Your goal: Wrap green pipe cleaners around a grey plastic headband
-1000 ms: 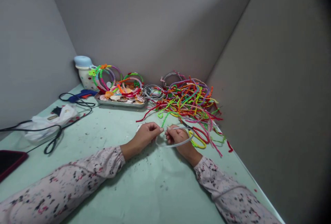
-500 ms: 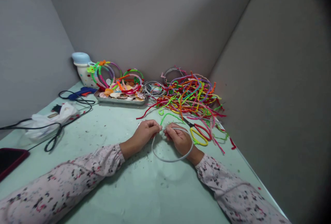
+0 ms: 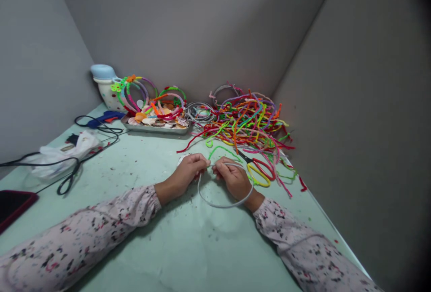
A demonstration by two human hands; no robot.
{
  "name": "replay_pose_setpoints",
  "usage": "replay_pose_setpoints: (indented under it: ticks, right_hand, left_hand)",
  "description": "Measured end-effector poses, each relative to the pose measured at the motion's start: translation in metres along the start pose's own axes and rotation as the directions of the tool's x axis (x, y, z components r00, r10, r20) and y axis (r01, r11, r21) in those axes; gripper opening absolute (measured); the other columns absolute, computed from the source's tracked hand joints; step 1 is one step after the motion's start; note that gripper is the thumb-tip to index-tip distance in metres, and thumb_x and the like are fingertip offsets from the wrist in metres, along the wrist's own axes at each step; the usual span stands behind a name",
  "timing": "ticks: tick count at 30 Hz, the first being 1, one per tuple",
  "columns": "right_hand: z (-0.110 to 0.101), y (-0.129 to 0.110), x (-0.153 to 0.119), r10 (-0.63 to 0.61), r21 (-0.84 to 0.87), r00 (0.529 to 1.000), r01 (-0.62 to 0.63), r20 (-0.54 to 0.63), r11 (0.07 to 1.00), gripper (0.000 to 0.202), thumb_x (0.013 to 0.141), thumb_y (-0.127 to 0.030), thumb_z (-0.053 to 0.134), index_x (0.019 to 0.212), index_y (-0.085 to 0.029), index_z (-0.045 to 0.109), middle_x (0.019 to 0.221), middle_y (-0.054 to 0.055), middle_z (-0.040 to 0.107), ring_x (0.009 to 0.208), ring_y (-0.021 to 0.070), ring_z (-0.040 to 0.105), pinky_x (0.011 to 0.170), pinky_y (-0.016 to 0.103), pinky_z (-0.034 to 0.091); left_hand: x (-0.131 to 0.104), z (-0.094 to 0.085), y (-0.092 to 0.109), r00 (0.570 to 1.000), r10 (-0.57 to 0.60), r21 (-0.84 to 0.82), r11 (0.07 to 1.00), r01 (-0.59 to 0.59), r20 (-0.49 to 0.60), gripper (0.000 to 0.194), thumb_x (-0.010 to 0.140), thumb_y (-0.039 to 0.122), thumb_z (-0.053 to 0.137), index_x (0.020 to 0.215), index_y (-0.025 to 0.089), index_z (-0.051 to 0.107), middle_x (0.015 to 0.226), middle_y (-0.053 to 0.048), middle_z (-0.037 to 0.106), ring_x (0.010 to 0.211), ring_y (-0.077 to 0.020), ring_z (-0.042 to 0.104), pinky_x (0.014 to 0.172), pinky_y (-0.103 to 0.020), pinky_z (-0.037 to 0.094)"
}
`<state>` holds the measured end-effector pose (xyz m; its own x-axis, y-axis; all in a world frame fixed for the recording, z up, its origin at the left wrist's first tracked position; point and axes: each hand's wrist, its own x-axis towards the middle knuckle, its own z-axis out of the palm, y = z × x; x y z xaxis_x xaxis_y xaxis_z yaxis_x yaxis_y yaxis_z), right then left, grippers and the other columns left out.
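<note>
Your left hand (image 3: pixel 189 173) and right hand (image 3: pixel 235 181) pinched the grey hoop (image 3: pixel 218 207) — its curve bowed toward you. A green stem (image 3: pixel 220 147) arched just beyond your fingertips.

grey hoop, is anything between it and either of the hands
Nothing visible: the left hand and right hand both hold the grey hoop. The scissors lie beyond the right hand, not between.

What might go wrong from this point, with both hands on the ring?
The ring might spring loose, since the left hand and right hand pinch it only by fingertips. The green stem could snag on the scissors near its far end. The right hand may also bump them.
</note>
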<state>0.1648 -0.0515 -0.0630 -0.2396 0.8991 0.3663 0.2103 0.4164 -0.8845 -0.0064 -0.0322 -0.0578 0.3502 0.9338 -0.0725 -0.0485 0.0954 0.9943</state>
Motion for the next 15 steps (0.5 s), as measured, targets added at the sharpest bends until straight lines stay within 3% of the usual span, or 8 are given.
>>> replay_pose_setpoints:
  ticks: [4,7,10,12,15]
  right_hand:
    - [0.002,0.007,0.001,0.155,0.116,0.987,-0.149,-0.047,0.982,0.035,0.090,-0.045,0.048,0.075,-0.017,0.064,0.068,0.001,0.059,0.054,0.0109,0.054,0.053,0.024,0.043]
    - [0.001,0.009,0.002,0.224,0.149,0.971,-0.210,-0.083,0.966,0.038,0.088,-0.048,0.050,0.072,-0.016,0.064,0.066,0.001,0.058,0.052,0.0099,0.052,0.050,0.022,0.043]
    - [0.000,0.008,0.002,0.249,0.164,0.965,-0.233,-0.085,0.959,0.040,0.087,-0.049,0.051,0.070,-0.015,0.063,0.067,0.001,0.058,0.052,0.0092,0.052,0.049,0.021,0.042]
    - [-0.001,0.006,0.002,0.241,0.146,0.966,-0.227,-0.088,0.963,0.040,0.088,-0.048,0.050,0.070,-0.015,0.063,0.067,0.001,0.058,0.052,0.0092,0.052,0.050,0.021,0.042]
    - [-0.001,0.003,0.001,0.223,0.108,0.970,-0.212,-0.095,0.971,0.038,0.088,-0.046,0.050,0.070,-0.016,0.064,0.066,0.001,0.058,0.051,0.0093,0.053,0.050,0.021,0.042]
  left_hand:
    - [-0.003,0.002,0.003,0.996,0.085,0.028,0.996,-0.085,-0.012,0.023,0.081,0.038,0.057,0.076,0.016,0.053,0.060,0.004,0.049,0.051,-0.0081,0.042,0.049,-0.020,0.033]
    - [-0.005,0.003,0.008,0.968,0.238,0.173,0.960,-0.221,-0.081,0.017,0.083,0.033,0.055,0.083,0.016,0.056,0.068,0.003,0.052,0.058,-0.0091,0.046,0.054,-0.021,0.037]
    - [-0.008,0.004,0.011,0.862,0.482,0.434,0.817,-0.380,-0.153,0.007,0.081,0.024,0.058,0.083,0.017,0.060,0.080,-0.001,0.055,0.067,-0.0110,0.050,0.061,-0.023,0.041]
    - [-0.009,0.004,0.011,0.783,0.610,0.558,0.695,-0.453,-0.123,0.005,0.080,0.019,0.059,0.083,0.018,0.063,0.085,-0.002,0.056,0.072,-0.0121,0.051,0.065,-0.025,0.043]
    - [-0.010,0.005,0.010,0.737,0.674,0.617,0.599,-0.511,-0.045,0.008,0.080,0.017,0.061,0.087,0.019,0.065,0.087,-0.004,0.056,0.075,-0.0132,0.053,0.069,-0.026,0.045]
